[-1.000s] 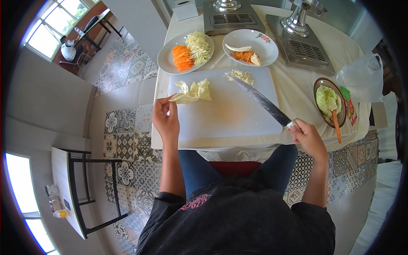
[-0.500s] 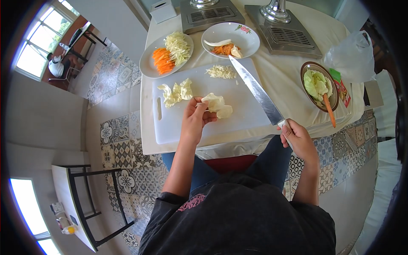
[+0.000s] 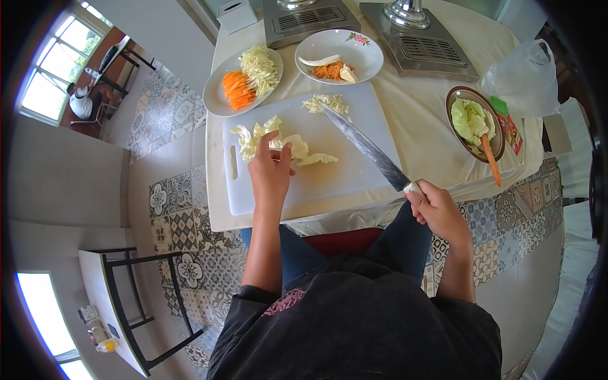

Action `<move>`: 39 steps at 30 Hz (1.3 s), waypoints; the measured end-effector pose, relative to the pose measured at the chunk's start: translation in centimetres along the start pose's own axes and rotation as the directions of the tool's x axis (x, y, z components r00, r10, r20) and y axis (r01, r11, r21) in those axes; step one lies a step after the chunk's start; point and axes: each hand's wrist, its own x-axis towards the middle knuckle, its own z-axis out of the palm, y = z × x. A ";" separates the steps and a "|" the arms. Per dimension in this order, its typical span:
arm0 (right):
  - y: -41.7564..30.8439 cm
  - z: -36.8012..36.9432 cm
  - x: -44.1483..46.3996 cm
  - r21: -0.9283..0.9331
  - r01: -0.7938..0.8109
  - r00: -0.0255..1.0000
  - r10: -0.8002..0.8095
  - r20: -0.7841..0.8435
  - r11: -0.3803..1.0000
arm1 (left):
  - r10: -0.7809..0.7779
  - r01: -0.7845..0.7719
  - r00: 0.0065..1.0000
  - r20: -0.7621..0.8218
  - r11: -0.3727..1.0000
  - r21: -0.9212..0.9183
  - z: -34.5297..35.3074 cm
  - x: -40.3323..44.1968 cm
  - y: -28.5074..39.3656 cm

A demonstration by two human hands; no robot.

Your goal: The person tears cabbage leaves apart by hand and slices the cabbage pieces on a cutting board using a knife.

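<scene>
My right hand grips the white handle of a long kitchen knife. Its blade slants up and left over the cutting board, the tip by a small heap of shredded cabbage. My left hand is over the board's left part, fingers apart, beside a cabbage leaf that lies on the board. More torn cabbage leaf pieces lie just beyond those fingers, partly hidden by them.
Behind the board stand a plate with carrot strips and shredded cabbage, and a flowered plate with scraps. On the right are a brown-rimmed bowl with cabbage and a carrot, and a plastic bag. Metal stands line the back.
My left hand has moved left and let go of the cabbage leaf, which now lies on the board. The knife has shifted left, its tip now near the shredded cabbage.
</scene>
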 end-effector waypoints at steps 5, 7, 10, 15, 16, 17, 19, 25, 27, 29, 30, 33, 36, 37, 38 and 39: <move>0.5 -0.7 -0.2 -0.032 -0.024 0.999 0.023 -0.028 0.999 | 0.261 -0.222 0.959 -0.112 0.934 0.278 -0.5 -2.2 1.1; 0.2 -0.8 -0.5 -0.013 -0.022 0.999 0.021 -0.046 1.000 | 0.371 -0.330 0.927 -0.051 0.874 0.357 -0.3 -3.9 0.9; 0.2 -0.8 -0.1 -0.010 -0.039 0.999 0.039 -0.032 0.999 | 0.476 -0.468 0.877 0.071 0.809 0.356 2.2 -5.4 0.5; 0.2 -0.7 0.4 -0.004 -0.018 0.999 0.019 0.031 1.000 | 0.553 -0.571 0.819 0.153 0.763 0.303 3.6 -4.9 -0.8; 0.4 -0.7 0.4 0.001 -0.007 0.999 0.007 0.035 1.000 | 0.572 -0.606 0.796 0.198 0.760 0.237 3.3 -4.5 -1.1; 0.3 -0.6 0.3 -0.001 -0.006 1.000 0.006 0.022 1.000 | 0.583 -0.631 0.770 0.259 0.758 0.169 2.9 -4.2 -1.2; 0.1 -0.6 0.3 -0.004 0.002 1.000 -0.002 -0.001 1.000 | 0.605 -0.661 0.705 0.370 0.750 0.031 2.1 -3.6 -1.2; -1.1 0.0 -1.0 -0.072 -0.035 0.999 0.034 -0.007 0.997 | 0.607 -0.622 0.775 0.179 0.781 0.046 1.1 -3.4 -1.0; -1.7 1.0 -2.0 -0.195 0.114 0.992 -0.122 -0.033 0.974 | 0.544 -0.551 0.835 0.090 0.825 0.123 1.0 -3.7 -1.3; -1.9 2.1 -2.7 -0.252 0.288 0.954 -0.300 -0.008 0.924 | 0.547 -0.542 0.836 0.030 0.817 0.195 1.1 -3.8 -1.3; -2.0 2.6 -2.8 -0.285 0.322 0.944 -0.330 0.020 0.903 | 0.562 -0.558 0.826 0.039 0.808 0.190 1.4 -3.8 -1.3; -1.3 3.6 -2.8 -0.429 0.392 0.918 -0.376 0.124 0.814 | 0.605 -0.604 0.794 0.067 0.771 0.199 2.2 -4.0 -1.2; -1.2 3.8 -2.6 -0.519 0.361 0.932 -0.325 0.163 0.774 | 0.635 -0.635 0.767 0.096 0.729 0.257 2.8 -3.9 -1.4; -1.3 3.7 -2.6 -0.541 0.357 0.933 -0.317 0.171 0.762 | 0.636 -0.636 0.765 0.099 0.723 0.270 2.9 -3.9 -1.6; -1.4 3.6 -2.7 -0.561 0.354 0.935 -0.307 0.179 0.748 | 0.636 -0.635 0.765 0.102 0.718 0.284 3.0 -4.0 -1.7; -1.6 3.6 -2.7 -0.581 0.350 0.936 -0.297 0.188 0.735 | 0.634 -0.632 0.767 0.101 0.719 0.289 3.0 -4.0 -1.8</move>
